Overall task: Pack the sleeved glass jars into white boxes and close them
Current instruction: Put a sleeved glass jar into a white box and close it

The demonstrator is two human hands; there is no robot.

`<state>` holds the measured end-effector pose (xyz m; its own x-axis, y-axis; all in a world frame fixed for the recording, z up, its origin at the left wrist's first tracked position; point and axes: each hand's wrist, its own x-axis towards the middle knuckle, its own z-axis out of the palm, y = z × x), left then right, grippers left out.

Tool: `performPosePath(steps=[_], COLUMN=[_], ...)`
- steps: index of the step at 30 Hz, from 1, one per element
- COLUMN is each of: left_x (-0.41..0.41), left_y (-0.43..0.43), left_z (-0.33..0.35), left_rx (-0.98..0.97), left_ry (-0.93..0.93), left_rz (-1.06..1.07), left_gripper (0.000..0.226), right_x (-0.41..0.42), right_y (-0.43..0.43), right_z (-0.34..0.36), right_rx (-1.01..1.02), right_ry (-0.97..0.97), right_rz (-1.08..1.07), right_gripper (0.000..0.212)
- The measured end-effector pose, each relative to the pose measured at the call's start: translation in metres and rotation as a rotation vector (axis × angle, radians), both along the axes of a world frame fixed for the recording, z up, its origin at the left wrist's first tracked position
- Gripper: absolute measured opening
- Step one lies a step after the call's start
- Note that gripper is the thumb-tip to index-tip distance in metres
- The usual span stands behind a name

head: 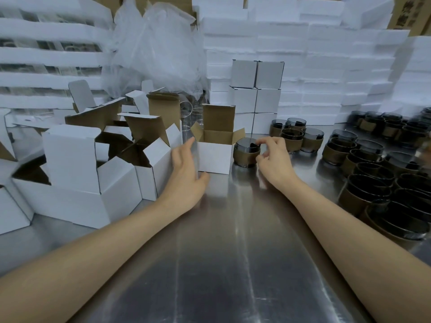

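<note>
Head view: right hand (272, 159) on sleeved glass jar (245, 153), left hand (186, 170) by open white box (214, 158)

The right hand pinches the sleeved glass jar at rim and sleeve. The jar stands on the tabletop (233, 241) just left of that hand, beside the open white box. The left hand, fingers straight and relaxed, flanks the box's other side, thumb at its lower corner.

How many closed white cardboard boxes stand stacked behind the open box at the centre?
6 closed white cardboard boxes, stacked two wide, three high: top pair, middle pair, bottom pair. More may sit hidden behind.
</note>
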<state>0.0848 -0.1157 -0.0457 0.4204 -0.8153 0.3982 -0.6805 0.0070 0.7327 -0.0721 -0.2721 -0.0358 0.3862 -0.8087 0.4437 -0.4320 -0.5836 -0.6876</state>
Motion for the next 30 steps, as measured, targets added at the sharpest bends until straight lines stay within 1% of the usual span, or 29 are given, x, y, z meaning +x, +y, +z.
performPosePath(steps=[2, 5, 7, 9, 13, 14, 16, 18, 19, 22, 23, 25, 28, 30], left_x=[0.0, -0.001, -0.001, -0.001, 0.001, 0.002, 0.001, -0.001, -0.002, -0.004, -0.004, -0.003, -0.003, -0.002], left_y=[0.001, 0.003, 0.004, 0.003, 0.002, 0.002, 0.002, 0.002, 0.002, 0.002, 0.001, 0.001, 0.0, -0.001], left_z=[0.0, 0.001, 0.001, 0.001, 0.001, 0.001, 0.0, -0.001, -0.002, -0.001, -0.002, -0.004, -0.004, -0.003], left_rx=[0.035, 0.095, 0.109, 0.111, 0.162, 0.173, 0.146, 0.076, 0.045, -0.055, -0.093, -0.126, -0.092, -0.095], left_ry=[-0.027, -0.076, -0.104, -0.139, -0.216, -0.22, -0.205, -0.214, -0.238, -0.318, -0.327, -0.284, -0.19, -0.15], left_rz=[-0.012, -0.051, -0.078, -0.089, -0.094, -0.097, -0.093, -0.091, -0.094, -0.109, -0.117, -0.144, -0.197, -0.199], left_gripper=[0.07, 0.058, 0.051, 0.045, 0.042, 0.042, 0.047, 0.058, 0.064, 0.079, 0.079, 0.074, 0.071, 0.071], right_x=[0.001, 0.004, 0.005, 0.005, 0.002, 0.001, 0.0, 0.001, 0.003, 0.012, 0.015, 0.02, 0.02, 0.018], right_y=[0.0, 0.0, -0.001, -0.003, 0.0, 0.002, 0.009, 0.017, 0.022, 0.035, 0.039, 0.042, 0.039, 0.035], right_z=[0.0, -0.002, -0.004, -0.004, 0.002, 0.003, 0.004, 0.007, 0.007, 0.004, 0.002, -0.002, -0.003, -0.002], right_rx=[0.012, 0.085, 0.099, 0.101, 0.074, 0.045, -0.058, -0.189, -0.245, -0.306, -0.302, -0.292, -0.244, -0.199], right_ry=[0.017, 0.044, 0.038, -0.037, -0.304, -0.343, -0.378, -0.385, -0.386, -0.363, -0.336, -0.268, -0.249, -0.26], right_rz=[0.029, 0.076, 0.055, 0.03, 0.034, 0.044, 0.088, 0.149, 0.188, 0.348, 0.399, 0.47, 0.474, 0.442], right_gripper=[0.029, 0.017, 0.018, 0.021, 0.021, 0.024, 0.037, 0.05, 0.051, 0.039, 0.037, 0.035, 0.027, 0.028])
